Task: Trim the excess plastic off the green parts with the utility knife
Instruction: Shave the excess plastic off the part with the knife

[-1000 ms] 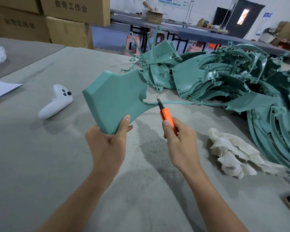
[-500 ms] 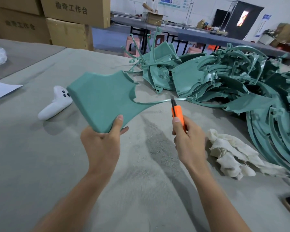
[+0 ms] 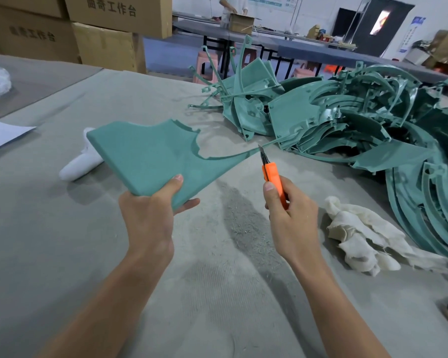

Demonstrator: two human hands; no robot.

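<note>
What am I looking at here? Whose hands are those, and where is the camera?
There is no machine here, just a person working. The camera sits on the person's head and looks forward and down, so you see their own two arms.

The left hand holds a flat green plastic part up above the grey table. The right hand grips an orange knife. Its blade tip is right at a thin green strip running off the part's pointed end. That strip looks like the extra plastic to cut away.

To the right lie a big pile of green parts and a crumpled white rag. A white game controller lies on the table too, partly hidden behind the held part.
</note>
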